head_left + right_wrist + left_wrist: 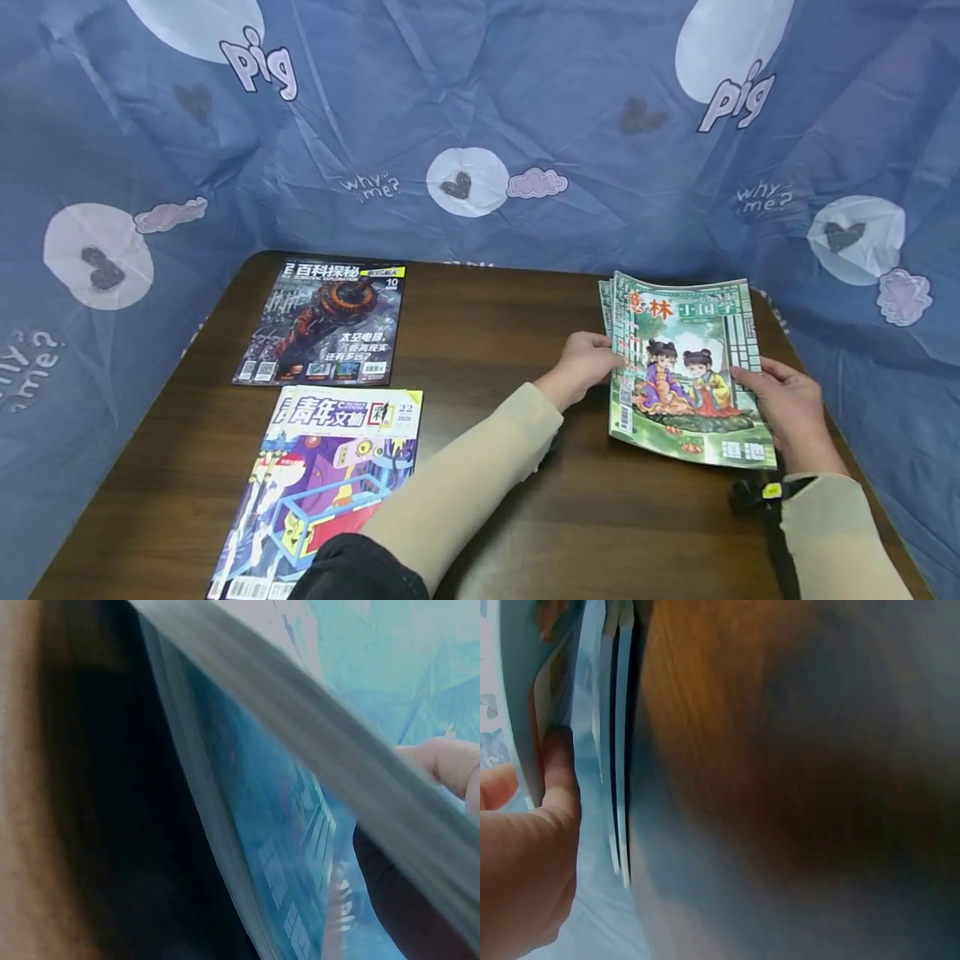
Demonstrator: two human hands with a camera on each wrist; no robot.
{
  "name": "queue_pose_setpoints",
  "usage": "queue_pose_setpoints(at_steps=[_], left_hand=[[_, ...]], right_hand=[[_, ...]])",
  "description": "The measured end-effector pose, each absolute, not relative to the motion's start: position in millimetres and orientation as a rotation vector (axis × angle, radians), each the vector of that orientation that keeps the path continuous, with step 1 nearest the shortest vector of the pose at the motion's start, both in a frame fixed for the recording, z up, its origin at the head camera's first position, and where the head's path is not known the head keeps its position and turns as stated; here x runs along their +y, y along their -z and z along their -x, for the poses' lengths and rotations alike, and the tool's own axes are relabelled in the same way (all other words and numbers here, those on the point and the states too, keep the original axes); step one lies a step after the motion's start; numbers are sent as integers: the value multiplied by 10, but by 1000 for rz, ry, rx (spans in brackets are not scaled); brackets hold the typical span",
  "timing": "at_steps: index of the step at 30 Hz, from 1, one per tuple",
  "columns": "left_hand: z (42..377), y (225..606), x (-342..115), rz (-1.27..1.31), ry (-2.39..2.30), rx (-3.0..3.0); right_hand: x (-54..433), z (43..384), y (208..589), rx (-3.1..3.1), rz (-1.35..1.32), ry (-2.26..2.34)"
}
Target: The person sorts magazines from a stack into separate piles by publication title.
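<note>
A green magazine with two cartoon children on its cover is held between both hands over the right side of the table. The left hand grips its left edge, with the thumb on one face and fingers behind in the left wrist view. At the right edge, the right hand pinches it, thumb on the cover. Below it lie more magazines, seen edge-on in the left wrist view. A gap separates the held magazine from the lower magazine in the right wrist view.
On the left of the brown table lies a dark magazine with a space picture. Nearer, overlapping colourful magazines are partly covered by the left sleeve. A blue patterned cloth hangs behind and beside the table.
</note>
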State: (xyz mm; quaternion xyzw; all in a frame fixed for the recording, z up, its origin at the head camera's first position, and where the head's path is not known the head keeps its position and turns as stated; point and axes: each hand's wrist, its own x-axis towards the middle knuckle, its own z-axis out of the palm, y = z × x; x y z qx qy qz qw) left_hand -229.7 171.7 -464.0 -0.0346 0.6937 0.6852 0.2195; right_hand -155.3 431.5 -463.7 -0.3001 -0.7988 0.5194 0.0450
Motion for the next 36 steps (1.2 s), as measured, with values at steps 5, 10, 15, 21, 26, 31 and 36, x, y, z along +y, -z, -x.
queue_pose_setpoints(at_steps=[5,10,15,21,26,31,36], left_hand=[[2296,4683,1763,20,-1858,1956],[2317,4714,1833,-28,-1824,2039],[2398,4760,1894,-37,-1667,2262],[2434,4725,1893,-98,-1516,2402],[2449,4699,1897,-155,-1472,2440],[2499,4733,1923,-193,-1375,2528],[2520,4753,1920,-260,-1290,2550]], right_hand=[[4423,1629,4622,-2461,923,-1585],[4520,1696,4642,-2478,975,-1539],[4571,1749,4675,-2505,974,-1492],[4606,1779,4689,-2547,945,-1507],[4625,1785,4713,-2579,957,-1488],[4643,1813,4745,-2584,966,-1458],[4653,1825,4780,-2587,1021,-1436]])
